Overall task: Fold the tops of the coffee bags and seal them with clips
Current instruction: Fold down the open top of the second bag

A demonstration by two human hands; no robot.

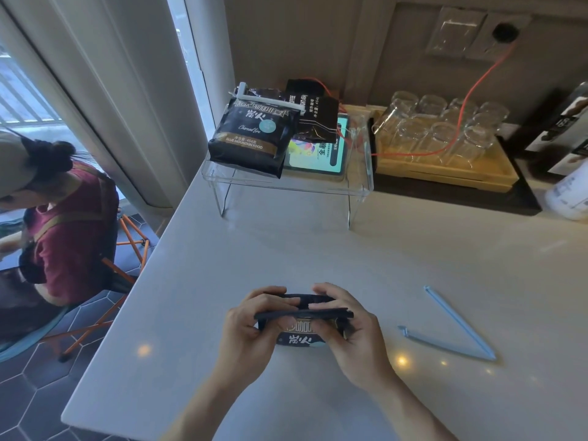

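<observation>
A dark coffee bag [302, 335] stands on the white counter [318, 256] near the front edge. My left hand [251, 329] and my right hand [346, 329] both pinch its top, which is bent over into a flat fold. A pale blue clip [458, 332] lies spread open in a V on the counter to the right of my right hand, apart from it. A second coffee bag [251, 138] lies on a clear stand [286, 183] at the back, its top held by a white clip [270, 99]. Another dark bag [313, 113] leans behind it.
A lit tablet [318, 154] lies on the clear stand. A wooden tray [445, 170] of upturned glasses sits at the back right, with a red cable [471, 93] over it. A white container [569, 192] stands at the far right. A seated person [63, 224] is at the left.
</observation>
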